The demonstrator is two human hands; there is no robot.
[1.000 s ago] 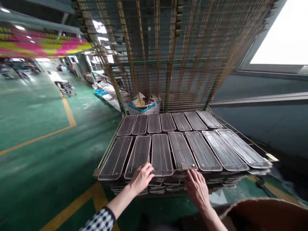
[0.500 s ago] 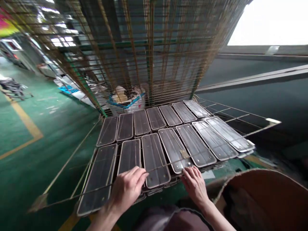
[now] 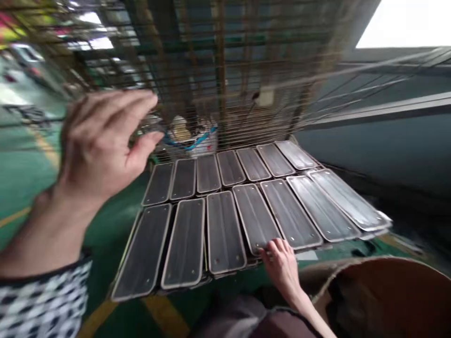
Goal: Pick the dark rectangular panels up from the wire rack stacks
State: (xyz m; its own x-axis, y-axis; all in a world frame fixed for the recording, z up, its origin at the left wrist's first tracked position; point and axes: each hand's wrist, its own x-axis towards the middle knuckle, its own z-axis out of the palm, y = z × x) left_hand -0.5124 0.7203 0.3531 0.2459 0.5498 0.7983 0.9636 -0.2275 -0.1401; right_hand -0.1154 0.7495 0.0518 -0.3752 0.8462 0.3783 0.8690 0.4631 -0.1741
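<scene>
Two rows of grey metal plates with rounded corners and pale rims, among them a front-row plate [image 3: 225, 234], lie on a wire rack shelf [image 3: 127, 253]. My right hand [image 3: 280, 267] is at the near end of another front plate [image 3: 255, 211], with curled fingers closed at its edge. My left hand [image 3: 102, 141] is raised at the left above the plates, thumb apart from the extended fingers. Blurred wire shelving [image 3: 225, 51] rises behind it, with a pale tag [image 3: 266, 96] hanging from it. Whether my left hand touches a wire is unclear.
A white bin with a blue rim [image 3: 204, 141] stands behind the rack. A large brown round container [image 3: 391, 300] is close at the lower right. A grey-blue wall [image 3: 369, 145] borders the right side; green floor [image 3: 21, 178] with yellow lines extends left.
The wire shelf that lay over the plates has swung up, its tag with it. My left hand has risen from the front edge to the upper left; my right hand stays near the plate's edge.
</scene>
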